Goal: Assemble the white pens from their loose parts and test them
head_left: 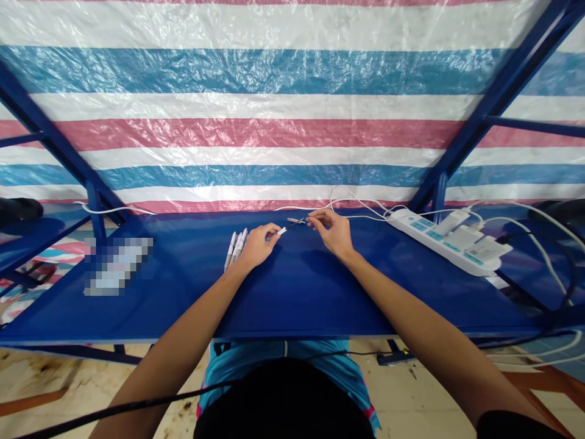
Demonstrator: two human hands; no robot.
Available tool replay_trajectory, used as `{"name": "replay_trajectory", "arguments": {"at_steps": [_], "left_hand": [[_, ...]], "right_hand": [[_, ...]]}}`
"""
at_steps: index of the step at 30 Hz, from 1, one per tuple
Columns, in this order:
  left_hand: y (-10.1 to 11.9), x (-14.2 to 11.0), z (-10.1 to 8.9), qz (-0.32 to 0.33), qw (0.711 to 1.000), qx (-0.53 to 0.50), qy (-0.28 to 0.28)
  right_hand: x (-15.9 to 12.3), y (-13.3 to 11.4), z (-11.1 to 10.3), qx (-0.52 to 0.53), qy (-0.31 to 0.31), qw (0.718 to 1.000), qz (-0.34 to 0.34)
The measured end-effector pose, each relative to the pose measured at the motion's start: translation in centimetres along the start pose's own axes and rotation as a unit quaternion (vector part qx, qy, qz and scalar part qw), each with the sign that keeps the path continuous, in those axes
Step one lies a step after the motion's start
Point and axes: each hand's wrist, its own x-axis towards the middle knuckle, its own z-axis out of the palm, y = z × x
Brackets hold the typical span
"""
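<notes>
In the head view, my left hand (259, 245) is closed in a pinch on a slim pen part with a white end (281, 231) and a dark refill-like length (293, 225) pointing right. My right hand (333, 231) is just right of its tip, thumb and forefinger nearly together; whatever lies between them is too small to make out. A small light-coloured piece (293, 219) shows just behind the dark length. Beside my left hand, several white pens (235, 247) lie side by side on the blue table (301, 299), partly hidden by that hand.
A white power strip (443, 241) with plugged-in adapters stands on the right, its white cables (361, 198) running along the back edge. A blurred-out flat object (119, 266) lies on the left. Blue metal posts (461, 134) and a striped plastic sheet (274, 131) stand behind the table.
</notes>
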Motion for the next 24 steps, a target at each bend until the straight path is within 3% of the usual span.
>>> {"name": "replay_trajectory", "arguments": {"at_steps": [24], "left_hand": [[-0.02,0.02,-0.1,0.001,1.0,-0.006,-0.009]], "right_hand": [[-0.08,-0.04,-0.15,0.007,-0.066,0.998,0.014]]}}
